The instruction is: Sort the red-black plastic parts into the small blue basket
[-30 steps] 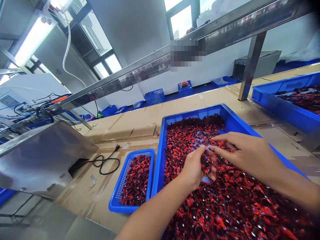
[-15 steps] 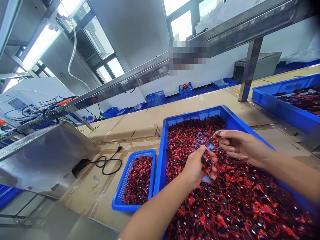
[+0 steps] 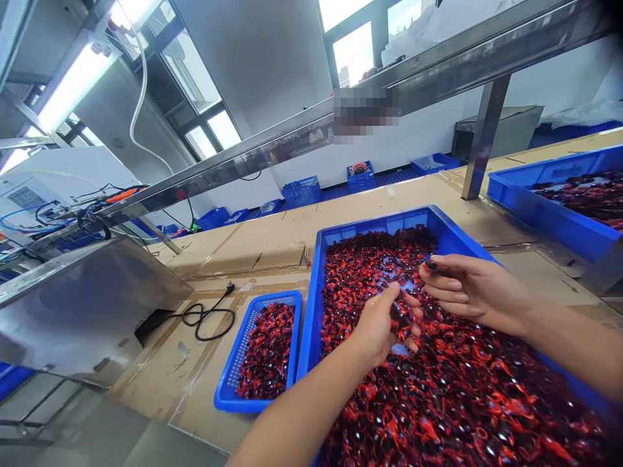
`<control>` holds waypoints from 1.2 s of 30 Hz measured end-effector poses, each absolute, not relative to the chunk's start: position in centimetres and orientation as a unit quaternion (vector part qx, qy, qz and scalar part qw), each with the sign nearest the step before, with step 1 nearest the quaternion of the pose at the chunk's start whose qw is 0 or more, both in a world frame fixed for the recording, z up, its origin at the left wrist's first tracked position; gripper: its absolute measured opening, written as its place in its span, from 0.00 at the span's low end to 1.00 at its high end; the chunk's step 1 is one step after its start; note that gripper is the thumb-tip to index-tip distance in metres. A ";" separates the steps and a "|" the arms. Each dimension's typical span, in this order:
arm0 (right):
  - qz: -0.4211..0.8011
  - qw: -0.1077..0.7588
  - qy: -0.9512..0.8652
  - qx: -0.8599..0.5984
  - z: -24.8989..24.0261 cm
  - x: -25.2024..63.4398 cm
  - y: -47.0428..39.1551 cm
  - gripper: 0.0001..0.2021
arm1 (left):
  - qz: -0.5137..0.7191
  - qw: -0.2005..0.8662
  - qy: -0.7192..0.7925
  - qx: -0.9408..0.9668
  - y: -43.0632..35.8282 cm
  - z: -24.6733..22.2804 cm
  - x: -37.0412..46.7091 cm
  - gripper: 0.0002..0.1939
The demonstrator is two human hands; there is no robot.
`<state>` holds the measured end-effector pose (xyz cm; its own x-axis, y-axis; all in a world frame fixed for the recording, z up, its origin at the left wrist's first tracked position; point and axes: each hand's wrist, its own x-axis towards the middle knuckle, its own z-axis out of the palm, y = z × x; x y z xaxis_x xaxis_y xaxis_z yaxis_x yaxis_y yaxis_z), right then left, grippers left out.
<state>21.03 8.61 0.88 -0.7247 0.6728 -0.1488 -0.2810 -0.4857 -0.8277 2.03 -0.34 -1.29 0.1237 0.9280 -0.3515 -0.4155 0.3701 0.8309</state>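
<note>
Red-and-black small parts fill the scene, and one of them sits pinched at the tips of the right hand, whose fingers are curled inward around it, palm turned up and to the left. The left hand is cupped and loosely closed over a small clutch of the same parts, thumb pointing up toward twelve o'clock. From the left fingers, the pinched part lies at about one o'clock, near but not touching; the right hand is plainly the nearer to it, since it has it in its grip. Its long axis I cannot tell, as it is too small and partly covered. Both hands hover over the large blue tray, heaped with loose parts. Just beside the tray at nine o'clock sits a small blue basket, partly filled. Further out at nine o'clock lie a black cable and a steel housing on the cardboard-covered bench; another blue tray stands at two o'clock. Compared with a second ago, the right hand has lifted off the heap, turned palm-up and closed on the single part, while the left has barely shifted.
</note>
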 end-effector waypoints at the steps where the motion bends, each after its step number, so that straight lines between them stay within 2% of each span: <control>1: 0.831 0.289 -0.414 -0.235 0.8 21.0 8.6 0.19 | 0.482 0.695 0.452 0.284 -0.3 -1.2 2.0 0.24; 5: 0.840 0.288 -0.398 -0.231 0.7 21.1 8.6 0.18 | 0.473 0.698 0.452 0.291 -0.3 -1.1 2.1 0.25; 16: 0.871 0.244 -0.362 -0.227 1.4 21.2 8.7 0.18 | 0.470 0.696 0.434 0.326 0.0 -2.1 1.9 0.39; 20: 0.856 0.265 -0.374 -0.240 1.7 21.0 8.2 0.20 | 0.474 0.705 0.408 0.334 -0.1 -2.0 2.0 0.42; 25: 0.784 0.246 -0.507 -0.262 0.5 20.5 7.8 0.26 | 0.465 0.737 0.341 0.352 0.0 -2.1 1.8 0.44; 28: 0.743 0.244 -0.561 -0.272 -0.1 20.3 7.7 0.26 | 0.473 0.733 0.314 0.373 0.1 -2.5 1.6 0.45; 31: 0.691 0.244 -0.624 -0.273 0.0 20.2 7.6 0.34 | 0.486 0.720 0.300 0.394 0.3 -2.9 1.5 0.45; 33: 0.613 0.262 -0.690 -0.281 0.2 20.2 7.5 0.33 | 0.493 0.708 0.300 0.407 0.3 -3.2 1.6 0.44; 36: 0.456 0.320 -0.770 -0.310 0.3 20.3 6.9 0.26 | 0.502 0.684 0.318 0.423 0.4 -3.5 1.8 0.46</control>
